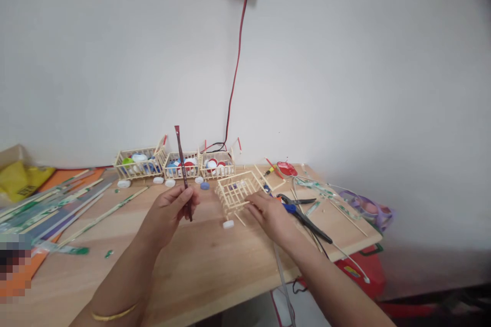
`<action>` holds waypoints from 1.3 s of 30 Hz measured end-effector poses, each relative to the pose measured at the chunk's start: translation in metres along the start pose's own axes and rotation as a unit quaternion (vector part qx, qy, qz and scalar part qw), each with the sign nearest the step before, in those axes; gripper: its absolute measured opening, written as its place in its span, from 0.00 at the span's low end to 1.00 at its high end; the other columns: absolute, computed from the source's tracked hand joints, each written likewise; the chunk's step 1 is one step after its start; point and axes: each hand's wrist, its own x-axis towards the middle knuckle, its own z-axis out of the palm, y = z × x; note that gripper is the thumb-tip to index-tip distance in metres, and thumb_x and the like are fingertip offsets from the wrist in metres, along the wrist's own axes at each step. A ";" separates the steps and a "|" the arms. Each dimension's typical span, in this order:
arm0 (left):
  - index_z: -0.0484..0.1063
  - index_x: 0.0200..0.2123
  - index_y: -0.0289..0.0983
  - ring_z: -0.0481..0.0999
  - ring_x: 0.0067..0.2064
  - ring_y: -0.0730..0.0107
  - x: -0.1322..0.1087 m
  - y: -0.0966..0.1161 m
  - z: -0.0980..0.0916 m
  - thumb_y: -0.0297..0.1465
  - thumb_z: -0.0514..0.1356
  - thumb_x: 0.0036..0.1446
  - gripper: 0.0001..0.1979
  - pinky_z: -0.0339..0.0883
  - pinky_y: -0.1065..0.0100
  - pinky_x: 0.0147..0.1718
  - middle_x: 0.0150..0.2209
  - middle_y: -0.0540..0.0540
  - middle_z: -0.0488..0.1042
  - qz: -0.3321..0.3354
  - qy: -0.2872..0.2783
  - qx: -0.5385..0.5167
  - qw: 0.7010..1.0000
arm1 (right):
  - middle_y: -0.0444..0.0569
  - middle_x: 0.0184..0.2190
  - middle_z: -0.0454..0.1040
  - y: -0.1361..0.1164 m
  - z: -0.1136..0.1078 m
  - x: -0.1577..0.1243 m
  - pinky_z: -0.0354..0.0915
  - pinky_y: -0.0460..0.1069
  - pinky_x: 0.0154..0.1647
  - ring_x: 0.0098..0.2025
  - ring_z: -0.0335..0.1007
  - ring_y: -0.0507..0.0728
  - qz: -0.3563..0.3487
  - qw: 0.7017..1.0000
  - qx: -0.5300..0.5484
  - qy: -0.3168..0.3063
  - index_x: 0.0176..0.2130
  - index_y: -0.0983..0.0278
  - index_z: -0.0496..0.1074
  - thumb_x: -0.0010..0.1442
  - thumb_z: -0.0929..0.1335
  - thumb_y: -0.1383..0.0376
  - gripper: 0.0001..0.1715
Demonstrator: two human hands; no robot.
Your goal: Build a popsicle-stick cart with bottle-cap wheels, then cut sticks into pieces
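My left hand (172, 212) is closed around a slim paintbrush (181, 156), which stands upright with its red-tipped bristles at the top. To the right, a small cart made of thin wooden sticks (236, 189) rests tilted on the table, a white wheel (228, 224) at its near corner. My right hand (270, 214) grips the cart's near right edge, fingertips on the sticks; part of that side is hidden by the hand. A red-tipped stick handle (274, 167) rises behind the cart.
Along the wall stand three finished-looking stick carts (140, 162) filled with bottle caps. Pliers (307, 219) and a red dish (286, 168) lie right of my right hand. Packaged sticks (65, 204) spread over the left side. A cable (282, 281) hangs off the front edge.
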 end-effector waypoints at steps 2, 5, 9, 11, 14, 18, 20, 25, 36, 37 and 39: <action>0.72 0.28 0.34 0.67 0.24 0.77 -0.001 0.000 0.001 0.43 0.66 0.50 0.17 0.61 0.74 0.21 0.25 0.50 0.71 0.001 0.001 0.002 1.000 | 0.51 0.37 0.76 0.013 -0.014 -0.001 0.66 0.49 0.40 0.40 0.73 0.57 0.012 1.000 -0.020 0.009 0.42 0.63 0.73 0.65 0.64 0.66 0.09; 0.72 0.28 0.34 0.67 0.24 0.77 -0.002 0.000 0.004 0.43 0.66 0.50 0.17 0.61 0.74 0.22 0.25 0.50 0.71 0.002 0.005 0.006 1.000 | 0.52 0.36 0.75 0.036 -0.031 0.007 0.64 0.49 0.38 0.38 0.73 0.57 0.037 0.997 -0.067 0.019 0.41 0.64 0.73 0.66 0.63 0.65 0.10; 0.72 0.28 0.34 0.67 0.24 0.76 -0.002 0.000 0.007 0.44 0.67 0.48 0.18 0.61 0.74 0.22 0.25 0.50 0.72 0.001 0.020 0.008 1.000 | 0.54 0.35 0.76 0.066 -0.037 0.035 0.61 0.48 0.37 0.38 0.72 0.57 0.081 0.988 -0.130 0.017 0.39 0.65 0.74 0.66 0.63 0.64 0.11; 0.72 0.28 0.34 0.67 0.24 0.76 -0.001 -0.001 0.007 0.45 0.68 0.47 0.19 0.61 0.74 0.21 0.24 0.50 0.72 -0.004 0.031 0.011 0.999 | 0.54 0.36 0.76 0.077 -0.032 0.051 0.60 0.48 0.38 0.39 0.71 0.57 0.087 0.987 -0.135 0.007 0.39 0.65 0.74 0.66 0.63 0.64 0.11; 0.73 0.29 0.34 0.67 0.24 0.76 0.001 -0.002 0.006 0.44 0.68 0.47 0.19 0.61 0.74 0.21 0.24 0.49 0.72 -0.013 0.041 0.022 0.999 | 0.54 0.36 0.76 0.087 -0.022 0.070 0.59 0.48 0.39 0.40 0.70 0.57 0.089 0.987 -0.131 -0.001 0.38 0.66 0.73 0.67 0.62 0.64 0.13; 0.73 0.28 0.34 0.67 0.24 0.76 0.002 -0.005 0.006 0.45 0.68 0.46 0.19 0.61 0.74 0.21 0.24 0.49 0.72 -0.022 0.046 0.035 0.998 | 0.54 0.35 0.76 0.092 -0.010 0.086 0.58 0.47 0.38 0.39 0.70 0.56 0.092 0.988 -0.120 -0.011 0.36 0.66 0.73 0.66 0.63 0.65 0.12; 0.73 0.28 0.34 0.67 0.24 0.75 0.003 -0.005 0.006 0.46 0.68 0.45 0.20 0.61 0.74 0.21 0.24 0.49 0.72 -0.030 0.049 0.034 0.998 | 0.53 0.35 0.76 0.094 -0.004 0.090 0.58 0.47 0.38 0.38 0.70 0.55 0.090 0.989 -0.113 -0.017 0.36 0.66 0.73 0.66 0.63 0.65 0.11; 0.73 0.28 0.34 0.67 0.24 0.75 0.003 -0.005 0.007 0.47 0.69 0.43 0.21 0.60 0.75 0.21 0.24 0.50 0.71 -0.042 0.055 0.038 0.997 | 0.55 0.36 0.76 0.106 0.009 0.097 0.59 0.47 0.39 0.39 0.70 0.55 0.091 0.990 -0.102 -0.020 0.37 0.67 0.73 0.66 0.63 0.66 0.10; 0.74 0.27 0.34 0.67 0.24 0.74 0.003 -0.005 0.009 0.46 0.70 0.41 0.21 0.61 0.74 0.21 0.23 0.49 0.72 -0.050 0.058 0.035 0.996 | 0.55 0.39 0.76 0.116 0.019 0.096 0.61 0.48 0.44 0.43 0.71 0.56 0.079 0.994 -0.070 -0.003 0.41 0.67 0.73 0.65 0.64 0.67 0.09; 0.74 0.28 0.34 0.67 0.24 0.74 0.003 -0.006 0.008 0.46 0.70 0.41 0.21 0.61 0.74 0.21 0.24 0.49 0.72 -0.049 0.056 0.033 0.997 | 0.55 0.39 0.76 0.116 0.019 0.096 0.61 0.48 0.44 0.43 0.71 0.56 0.078 0.995 -0.067 -0.001 0.41 0.67 0.74 0.65 0.64 0.67 0.09; 0.74 0.28 0.34 0.67 0.24 0.74 0.003 -0.007 0.008 0.46 0.69 0.42 0.20 0.61 0.74 0.21 0.24 0.49 0.72 -0.048 0.050 0.033 0.997 | 0.55 0.39 0.77 0.115 0.020 0.096 0.62 0.49 0.45 0.43 0.72 0.57 0.077 0.995 -0.062 0.004 0.41 0.67 0.74 0.65 0.64 0.68 0.09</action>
